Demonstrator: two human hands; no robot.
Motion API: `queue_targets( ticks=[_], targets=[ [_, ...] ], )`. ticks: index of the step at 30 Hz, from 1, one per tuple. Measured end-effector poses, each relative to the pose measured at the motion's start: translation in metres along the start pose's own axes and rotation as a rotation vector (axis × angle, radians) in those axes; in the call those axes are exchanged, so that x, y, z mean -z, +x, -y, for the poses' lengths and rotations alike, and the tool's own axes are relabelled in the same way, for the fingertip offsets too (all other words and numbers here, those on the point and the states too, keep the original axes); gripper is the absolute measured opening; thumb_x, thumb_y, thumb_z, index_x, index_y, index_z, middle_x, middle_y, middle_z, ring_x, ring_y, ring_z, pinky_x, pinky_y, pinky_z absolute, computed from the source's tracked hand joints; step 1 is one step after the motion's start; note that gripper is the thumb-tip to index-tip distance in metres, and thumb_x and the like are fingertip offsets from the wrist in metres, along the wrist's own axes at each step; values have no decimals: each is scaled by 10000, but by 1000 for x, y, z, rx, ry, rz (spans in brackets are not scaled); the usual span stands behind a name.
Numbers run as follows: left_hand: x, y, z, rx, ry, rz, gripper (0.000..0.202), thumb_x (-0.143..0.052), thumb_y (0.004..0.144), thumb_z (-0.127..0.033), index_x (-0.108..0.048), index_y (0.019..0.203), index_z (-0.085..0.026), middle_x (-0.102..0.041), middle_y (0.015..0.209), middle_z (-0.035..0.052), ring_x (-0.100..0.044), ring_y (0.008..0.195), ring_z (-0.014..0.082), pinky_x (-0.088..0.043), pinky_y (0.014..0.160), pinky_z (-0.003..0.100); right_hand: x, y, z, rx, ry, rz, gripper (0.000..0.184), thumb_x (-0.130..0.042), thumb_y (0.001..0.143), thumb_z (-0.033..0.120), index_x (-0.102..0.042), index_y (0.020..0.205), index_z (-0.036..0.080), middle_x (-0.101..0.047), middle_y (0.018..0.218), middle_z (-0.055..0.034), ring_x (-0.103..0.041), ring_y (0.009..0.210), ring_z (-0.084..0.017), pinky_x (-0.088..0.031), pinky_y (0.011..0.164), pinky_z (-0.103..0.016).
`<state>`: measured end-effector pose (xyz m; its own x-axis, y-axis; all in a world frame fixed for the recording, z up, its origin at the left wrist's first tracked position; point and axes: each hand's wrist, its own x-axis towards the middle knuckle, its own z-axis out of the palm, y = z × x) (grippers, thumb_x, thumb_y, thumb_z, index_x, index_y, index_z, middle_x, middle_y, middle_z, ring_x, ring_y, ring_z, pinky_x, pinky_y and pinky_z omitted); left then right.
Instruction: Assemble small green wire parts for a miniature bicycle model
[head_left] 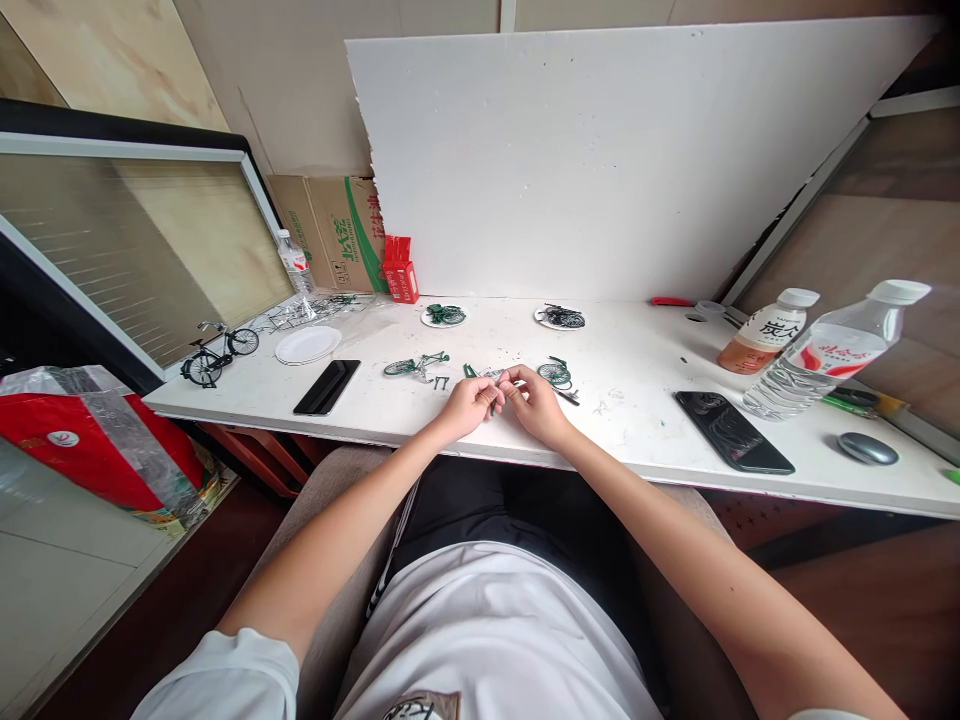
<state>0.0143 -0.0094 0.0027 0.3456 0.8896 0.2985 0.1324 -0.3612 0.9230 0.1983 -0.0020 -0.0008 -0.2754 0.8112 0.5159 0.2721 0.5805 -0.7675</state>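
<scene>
Close to the table's front edge, my left hand (469, 405) and my right hand (535, 404) meet with fingertips pinched together. A small dark piece shows at the left fingertips, too small to name. Just behind the hands lies a green model piece (471, 371), partly hidden by them. To the left rests a partly built green model bicycle (415, 366), with a small green part (441, 382) beside it. Right of my hands are a green wheel piece (555, 374) and a thin dark part (568, 396). A whole black model bicycle (219, 352) stands at the far left.
Two small plates of parts, one with green pieces (445, 315) and one with black pieces (562, 317), sit behind. Phones (328, 387) (733, 430) flank the work. Bottles (769, 330) (832, 350) and a mouse (867, 448) are at right; a white plate (308, 345) is at left.
</scene>
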Motion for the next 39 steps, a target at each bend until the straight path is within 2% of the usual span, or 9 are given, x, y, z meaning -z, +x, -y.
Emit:
queue_targets(
  ticks=[6, 16, 19, 23, 29, 35, 39],
  targets=[
    [0, 2, 1, 17, -25, 23, 376, -589, 1031, -428, -625, 785, -147, -630, 709, 23, -551, 565, 95, -461, 587, 231, 0, 0, 1, -10, 3, 25, 319, -543, 1072, 537, -652, 1057, 238, -736, 982, -56, -669, 891, -222, -505, 782, -367],
    [6, 1, -5, 29, -30, 94, 396, -604, 1020, -449, -642, 774, -140, -642, 709, 45, -549, 621, 116, -464, 645, 254, 2, 0, 2, 17, 55, 19, 242, -602, 1045, 461, -696, 1067, 239, -746, 1046, -63, -693, 979, -233, -514, 853, -379],
    [5, 1, -5, 29, -15, 109, 398, -591, 1023, -460, -644, 789, -142, -651, 712, 47, -537, 620, 121, -449, 643, 256, 2, 0, 3, 21, 73, 37, 240, -585, 1054, 465, -672, 1052, 242, -734, 960, -52, -698, 929, -233, -528, 860, -394],
    [5, 1, 0, 23, 49, 120, 412, -557, 1037, -467, -671, 815, -138, -668, 724, 52, -502, 624, 124, -411, 641, 254, 2, 0, 4, 29, 100, 139, 199, -512, 1086, 441, -592, 1035, 266, -659, 774, 3, -683, 785, -219, -541, 845, -409],
    [5, 2, 6, 33, 57, 154, 432, -547, 1038, -493, -659, 805, -146, -672, 736, 54, -501, 622, 131, -410, 632, 258, 1, -1, -2, 76, 50, 217, 59, -489, 1047, 296, -526, 1005, 278, -646, 766, 4, -666, 823, -223, -536, 868, -409],
    [5, 1, 0, 20, 39, 135, 418, -586, 1020, -518, -685, 866, -143, -691, 790, 62, -543, 668, 138, -455, 672, 267, -1, -2, -6, 71, 32, 161, 69, -492, 979, 227, -501, 1031, 272, -645, 778, -3, -635, 816, -223, -528, 827, -395],
    [7, 3, 5, -16, 58, 127, 390, -611, 1011, -493, -681, 850, -145, -690, 810, 58, -566, 697, 138, -463, 702, 271, -1, -1, -2, 46, 21, 126, 33, -487, 1015, 263, -504, 1043, 267, -621, 745, 4, -624, 800, -223, -517, 818, -396]
  ],
)
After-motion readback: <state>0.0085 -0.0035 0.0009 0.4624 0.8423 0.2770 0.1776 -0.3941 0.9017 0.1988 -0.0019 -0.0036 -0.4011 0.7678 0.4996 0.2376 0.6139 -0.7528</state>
